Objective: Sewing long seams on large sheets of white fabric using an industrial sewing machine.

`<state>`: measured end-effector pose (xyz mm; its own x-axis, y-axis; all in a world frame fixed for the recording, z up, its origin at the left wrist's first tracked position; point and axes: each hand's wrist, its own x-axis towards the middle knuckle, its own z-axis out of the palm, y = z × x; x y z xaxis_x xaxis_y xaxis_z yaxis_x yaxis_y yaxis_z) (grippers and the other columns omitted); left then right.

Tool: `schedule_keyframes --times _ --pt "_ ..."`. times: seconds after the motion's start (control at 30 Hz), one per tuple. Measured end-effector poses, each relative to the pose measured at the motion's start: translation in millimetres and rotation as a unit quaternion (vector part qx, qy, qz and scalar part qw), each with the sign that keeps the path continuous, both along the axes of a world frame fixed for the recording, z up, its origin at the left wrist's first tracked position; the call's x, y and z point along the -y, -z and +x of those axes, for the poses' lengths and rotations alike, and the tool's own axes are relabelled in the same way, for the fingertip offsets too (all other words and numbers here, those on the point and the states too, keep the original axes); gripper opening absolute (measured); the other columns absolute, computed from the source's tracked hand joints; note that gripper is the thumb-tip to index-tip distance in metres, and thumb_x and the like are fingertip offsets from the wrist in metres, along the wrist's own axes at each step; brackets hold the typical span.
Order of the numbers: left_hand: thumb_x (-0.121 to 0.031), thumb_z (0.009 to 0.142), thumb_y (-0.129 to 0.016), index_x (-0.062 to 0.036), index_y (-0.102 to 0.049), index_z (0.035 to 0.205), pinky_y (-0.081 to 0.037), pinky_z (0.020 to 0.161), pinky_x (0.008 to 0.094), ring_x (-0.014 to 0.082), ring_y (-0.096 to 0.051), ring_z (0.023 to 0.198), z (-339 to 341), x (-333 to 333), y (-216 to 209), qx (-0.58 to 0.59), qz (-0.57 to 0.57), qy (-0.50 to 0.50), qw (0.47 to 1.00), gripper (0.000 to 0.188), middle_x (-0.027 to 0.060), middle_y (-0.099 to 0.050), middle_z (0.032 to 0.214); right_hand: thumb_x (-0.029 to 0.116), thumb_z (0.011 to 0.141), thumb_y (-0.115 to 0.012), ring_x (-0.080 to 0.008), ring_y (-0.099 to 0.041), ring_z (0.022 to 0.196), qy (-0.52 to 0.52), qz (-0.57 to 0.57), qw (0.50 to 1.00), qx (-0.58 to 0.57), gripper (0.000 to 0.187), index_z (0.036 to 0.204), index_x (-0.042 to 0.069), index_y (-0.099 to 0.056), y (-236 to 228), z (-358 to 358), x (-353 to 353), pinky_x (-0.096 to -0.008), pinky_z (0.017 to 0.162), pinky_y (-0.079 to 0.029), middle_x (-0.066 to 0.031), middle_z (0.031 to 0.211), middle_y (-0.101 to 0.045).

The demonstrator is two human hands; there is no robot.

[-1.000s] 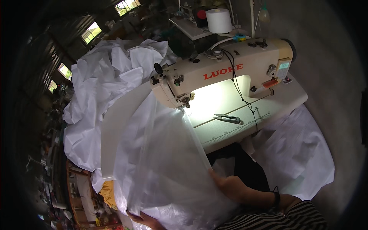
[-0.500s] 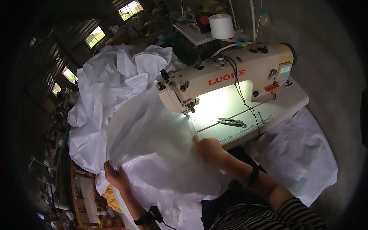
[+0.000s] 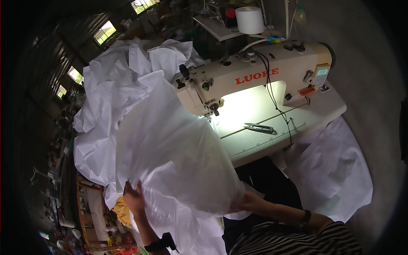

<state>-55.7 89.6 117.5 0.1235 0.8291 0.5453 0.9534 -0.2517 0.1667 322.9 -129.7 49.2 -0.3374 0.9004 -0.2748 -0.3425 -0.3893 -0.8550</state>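
A large sheet of thin, slightly glossy white fabric (image 3: 178,153) runs from under the needle end of a white sewing machine (image 3: 255,70) down toward my lap. On the sheet's left edge my left hand (image 3: 134,199) is closed, its fingers pinching the fabric. My right hand (image 3: 243,202) grips the sheet's right edge near my lap, below the machine bed; its fingertips are partly hidden by the fabric. The sheet is drawn taut between the needle area and my right hand. A pair of thread snips (image 3: 260,128) lies on the lit machine bed.
Crumpled white fabric (image 3: 112,93) is heaped beyond the sheet at the left. More white fabric (image 3: 335,165) hangs at the right, below the bed. A white thread cone (image 3: 250,20) stands behind the machine. Black cords (image 3: 278,111) dangle before its arm. A wooden frame (image 3: 80,208) stands lower left.
My right hand has moved from the seam edge near the needle down toward my lap, pulling that edge along. My left hand has shifted slightly down and right. The view has tilted a little.
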Motion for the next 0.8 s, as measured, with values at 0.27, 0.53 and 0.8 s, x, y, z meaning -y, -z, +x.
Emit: schedule_keyframes --times 0.27,0.53,0.8 --pt "-0.022 0.084 -0.069 -0.0004 -0.063 0.097 -0.05 0.068 0.0508 0.0438 -0.064 0.079 -50.7 -37.1 -3.9 -0.154 -0.038 -0.047 0.986 0.026 0.0241 -0.066 0.086 0.02 0.096 -0.066 -0.0172 -0.061 0.109 0.065 -0.059 0.995 0.054 0.046 0.131 -0.005 -0.05 14.2 24.7 40.8 -0.0326 0.097 -0.049 -0.0127 0.117 -0.064" --pt "-0.009 0.085 -0.063 0.0074 -0.062 0.1 -0.048 0.073 0.0487 0.0471 -0.063 0.087 -68.7 -58.3 -12.9 -0.05 -0.066 -0.063 0.995 0.022 0.0287 -0.065 0.094 0.027 0.096 -0.065 -0.0229 -0.062 0.111 0.104 0.057 0.975 0.186 0.053 0.134 -0.003 -0.044 3.7 38.4 39.8 -0.0344 0.092 -0.05 -0.0181 0.121 -0.062" --pt "-0.022 0.092 -0.066 0.0076 -0.051 0.131 -0.04 0.102 0.0415 0.0388 -0.054 0.117 -75.5 8.6 -7.3 0.191 -0.196 0.023 0.962 0.051 0.0275 -0.058 0.126 0.02 0.095 -0.059 -0.0405 -0.068 0.073 0.161 0.22 0.852 0.447 0.056 0.141 -0.002 -0.037 -5.9 31.5 1.3 -0.0453 0.069 -0.055 -0.0242 0.084 -0.068"
